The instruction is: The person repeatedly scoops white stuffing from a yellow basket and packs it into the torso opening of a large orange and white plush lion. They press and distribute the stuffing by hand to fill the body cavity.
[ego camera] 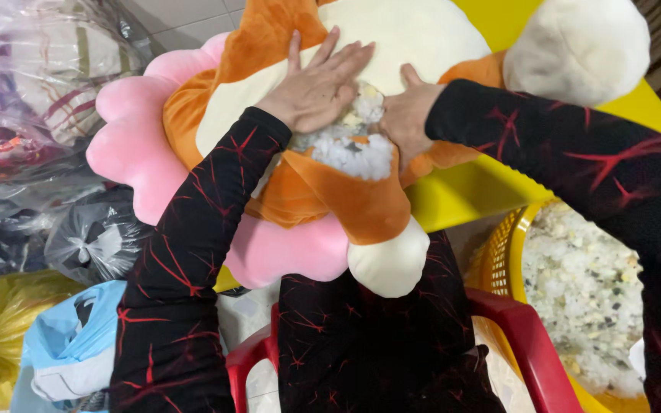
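Your left hand lies flat, fingers spread, on the orange plush toy atop the yellow table; your right hand presses stuffing at its opening, fingers hidden. A clear plastic bag sits far left, and a yellow basket at the table's right edge.

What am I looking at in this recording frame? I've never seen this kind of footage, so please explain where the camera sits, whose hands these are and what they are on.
There is no machine here. The single picture comes from a camera worn on a person's head, looking down at their own two bare hands and their dark sleeves with red lines.

The left hand lies flat, fingers spread, on an orange and cream plush cushion. The right hand presses beside it. Between them an opening in the cushion shows white fluffy stuffing. Neither hand visibly grips anything; both rest or push on the plush.

The cushion lies over a pink flower-shaped cushion on a yellow table. At the right stands a yellow basket filled with more stuffing. A red plastic chair is below, and bags in clear plastic are piled at the left.
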